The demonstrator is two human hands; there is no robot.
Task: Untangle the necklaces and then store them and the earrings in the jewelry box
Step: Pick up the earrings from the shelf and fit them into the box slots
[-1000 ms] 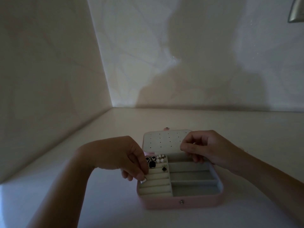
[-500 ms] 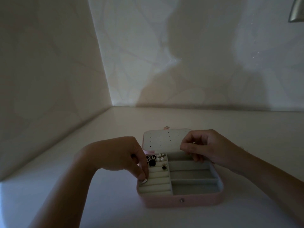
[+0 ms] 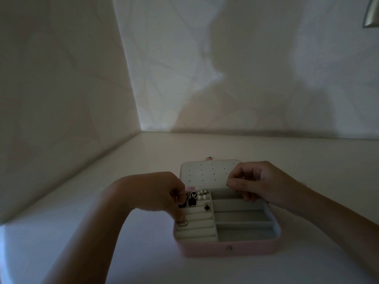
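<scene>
Pink box (image 3: 225, 249) open on surface (image 3: 143, 253); left hand (image 3: 155, 193) grip pinched on earring (image 3: 182, 223), seating it in a roll slot (image 3: 198, 224); right hand (image 3: 258, 183) grip pinches lid (image 3: 205, 173), probably propping it.

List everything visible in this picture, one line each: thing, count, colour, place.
Open pink leatherette jewelry box: one, pink, table centre.
Black drop earrings: two, black, back-left slots.
Round pearl earrings: two, white, beside those.
Small dark earring: one, black, next row forward.
Small metal earring: one, silvery, left slots.
Smooth white table: one, white, underneath.
Grey metal object: one, grey, top right, cropped.
Left hand: one, fingers pinch the metal earring.
Right hand: one, fingers curled by lid.
</scene>
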